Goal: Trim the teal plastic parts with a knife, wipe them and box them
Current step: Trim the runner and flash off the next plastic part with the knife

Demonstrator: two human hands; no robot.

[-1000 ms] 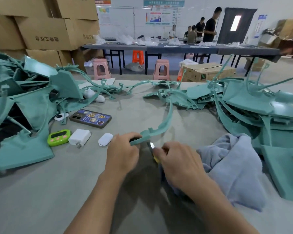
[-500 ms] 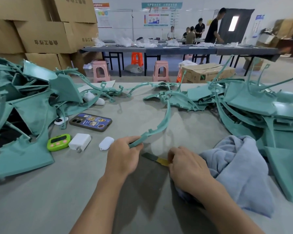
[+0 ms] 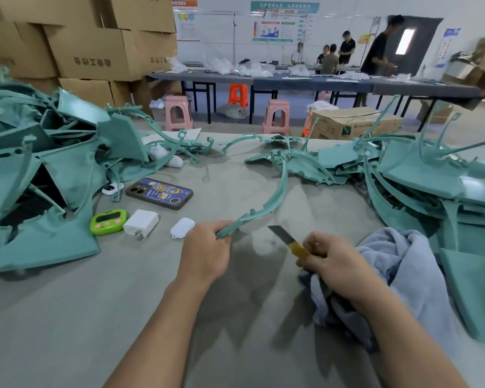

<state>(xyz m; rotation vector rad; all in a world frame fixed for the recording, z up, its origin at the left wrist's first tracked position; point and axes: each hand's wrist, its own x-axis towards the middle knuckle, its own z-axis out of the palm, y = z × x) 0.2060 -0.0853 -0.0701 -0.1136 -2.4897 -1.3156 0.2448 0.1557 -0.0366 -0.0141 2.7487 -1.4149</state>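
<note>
Head view, looking down over a grey desk [image 3: 67,317]. The left hand [image 3: 207,253] is curled round the near end of a thin, curved teal strip [image 3: 266,210], which arches up and away across the middle of the desk toward more parts at the far edge. The right hand [image 3: 336,259] pinches the yellow handle of a knife [image 3: 287,239]; its dark blade is out and points up-left toward the strip's held end — near it, not touching. A pale blue cloth [image 3: 409,275] lies bunched under the right wrist and spreads to the right. Heaps of teal parts flank the hands: a left pile [image 3: 39,169] and a right pile [image 3: 431,177]. By the left pile lie a phone [image 3: 159,193], a green timer [image 3: 108,222], a white charger [image 3: 141,223] and a small white case [image 3: 182,227] — the case just beside the left hand. Behind, stacked cardboard boxes [image 3: 90,51], pink stools [image 3: 178,113] and people at a long table [image 3: 291,81].
</note>
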